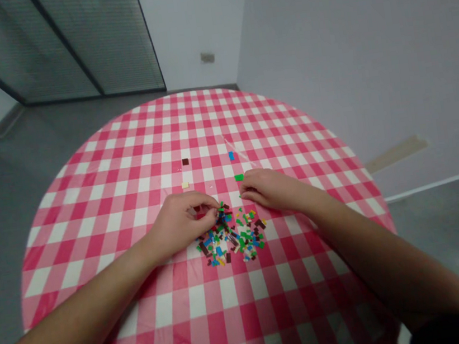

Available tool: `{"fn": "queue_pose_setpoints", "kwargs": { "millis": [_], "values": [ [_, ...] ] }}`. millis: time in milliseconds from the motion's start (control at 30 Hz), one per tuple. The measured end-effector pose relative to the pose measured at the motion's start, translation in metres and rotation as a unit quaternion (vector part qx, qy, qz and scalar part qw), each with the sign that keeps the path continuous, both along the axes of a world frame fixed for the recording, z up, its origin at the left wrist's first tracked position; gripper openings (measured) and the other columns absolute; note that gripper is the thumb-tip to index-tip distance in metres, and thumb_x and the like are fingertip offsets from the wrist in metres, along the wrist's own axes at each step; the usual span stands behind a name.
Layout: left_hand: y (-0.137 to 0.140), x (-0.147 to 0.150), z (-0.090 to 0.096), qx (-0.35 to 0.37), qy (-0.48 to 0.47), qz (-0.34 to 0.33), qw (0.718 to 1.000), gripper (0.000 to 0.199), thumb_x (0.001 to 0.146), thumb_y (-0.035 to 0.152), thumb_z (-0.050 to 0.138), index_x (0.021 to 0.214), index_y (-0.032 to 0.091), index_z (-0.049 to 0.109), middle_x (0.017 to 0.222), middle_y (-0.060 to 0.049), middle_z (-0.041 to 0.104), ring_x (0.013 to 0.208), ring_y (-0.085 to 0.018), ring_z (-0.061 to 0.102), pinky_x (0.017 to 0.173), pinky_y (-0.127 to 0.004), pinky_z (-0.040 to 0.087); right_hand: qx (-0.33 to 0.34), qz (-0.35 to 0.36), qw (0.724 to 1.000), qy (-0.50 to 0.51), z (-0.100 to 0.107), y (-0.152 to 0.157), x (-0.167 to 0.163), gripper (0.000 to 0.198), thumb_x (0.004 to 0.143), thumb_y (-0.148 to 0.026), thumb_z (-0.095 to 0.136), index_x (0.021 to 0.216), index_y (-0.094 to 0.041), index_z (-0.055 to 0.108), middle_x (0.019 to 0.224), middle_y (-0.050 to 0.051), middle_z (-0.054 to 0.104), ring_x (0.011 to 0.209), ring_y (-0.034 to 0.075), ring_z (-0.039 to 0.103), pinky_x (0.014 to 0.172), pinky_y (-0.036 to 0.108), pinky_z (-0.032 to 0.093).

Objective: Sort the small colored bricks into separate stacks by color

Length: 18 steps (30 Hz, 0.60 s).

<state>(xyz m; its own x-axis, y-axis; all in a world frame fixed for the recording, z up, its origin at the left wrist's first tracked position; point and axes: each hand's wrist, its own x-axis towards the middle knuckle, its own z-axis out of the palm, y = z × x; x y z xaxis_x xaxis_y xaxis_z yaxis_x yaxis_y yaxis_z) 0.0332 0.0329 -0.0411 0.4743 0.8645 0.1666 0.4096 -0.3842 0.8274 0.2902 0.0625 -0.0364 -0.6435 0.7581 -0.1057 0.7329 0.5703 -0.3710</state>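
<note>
A heap of small plastic building bricks (232,240) in green, blue, brown, yellow and white lies on the checked tablecloth. At its upper left edge is my left hand (182,217), thumb and index finger pinched together among green and dark pieces; which piece they grip, if any, I cannot make out. My right hand (271,188) rests by the heap's upper right, its fingers curled and closed. A speck of green shows at its fingertips, too small to name. Just beyond those fingers sits a green brick (239,177).
Set apart behind the heap are a dark brown brick (185,162), a blue brick (231,156) and a cream brick (185,185). The round table (125,152) wears a red and white checked cloth. Walls and a glass partition (102,36) stand beyond it.
</note>
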Motion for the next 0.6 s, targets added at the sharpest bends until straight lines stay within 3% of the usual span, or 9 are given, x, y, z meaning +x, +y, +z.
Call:
{"fn": "queue_pose_setpoints", "kwargs": {
  "millis": [133, 233, 300, 433, 600],
  "values": [
    [0.002, 0.002, -0.001, -0.061, -0.034, 0.025, 0.997, 0.017, 0.076, 0.023, 0.064, 0.083, 0.018, 0.079, 0.071, -0.004, 0.076, 0.061, -0.015, 0.066, 0.054, -0.025, 0.051, 0.020, -0.005, 1.000, -0.021, 0.002, -0.005, -0.007, 0.019, 0.099, -0.019, 0.055, 0.082, -0.019, 0.065, 0.089, 0.010, 0.070, 0.081, 0.021, 0.058, 0.076, 0.033, 0.044],
    [0.003, 0.003, -0.002, -0.072, -0.043, 0.042, 0.996, 0.015, 0.076, 0.024, 0.066, 0.084, 0.017, 0.077, 0.070, -0.004, 0.074, 0.059, -0.014, 0.064, 0.052, -0.024, 0.050, 0.003, -0.029, 0.999, 0.041, 0.003, -0.010, -0.010, 0.015, 0.097, -0.020, 0.056, 0.086, -0.019, 0.066, 0.088, 0.009, 0.071, 0.080, 0.019, 0.060, 0.075, 0.032, 0.044],
    [0.003, 0.003, -0.005, -0.065, -0.051, 0.051, 0.995, 0.015, 0.076, 0.024, 0.068, 0.088, 0.016, 0.075, 0.073, -0.003, 0.075, 0.061, -0.014, 0.065, 0.054, -0.025, 0.052, -0.038, -0.061, 0.988, 0.138, 0.002, -0.013, -0.012, 0.012, 0.096, -0.022, 0.058, 0.090, -0.019, 0.068, 0.087, 0.007, 0.073, 0.078, 0.017, 0.063, 0.074, 0.030, 0.046],
    [0.001, 0.003, -0.011, -0.048, -0.064, 0.046, 0.996, 0.023, 0.077, 0.023, 0.071, 0.100, 0.017, 0.072, 0.082, -0.004, 0.078, 0.070, -0.016, 0.072, 0.064, -0.027, 0.058, -0.164, -0.111, 0.931, 0.307, -0.002, -0.019, -0.020, 0.014, 0.094, -0.029, 0.062, 0.096, -0.019, 0.072, 0.084, 0.003, 0.075, 0.072, 0.015, 0.067, 0.067, 0.027, 0.051],
    [-0.001, 0.005, -0.011, -0.026, -0.061, 0.050, 0.997, 0.019, 0.081, 0.026, 0.071, 0.098, 0.017, 0.073, 0.084, -0.006, 0.079, 0.075, -0.018, 0.075, 0.070, -0.030, 0.061, -0.231, -0.141, 0.905, 0.329, -0.004, -0.023, -0.031, 0.017, 0.092, -0.028, 0.064, 0.098, -0.017, 0.075, 0.080, 0.004, 0.075, 0.062, 0.013, 0.067, 0.060, 0.026, 0.053]
  ]
}}
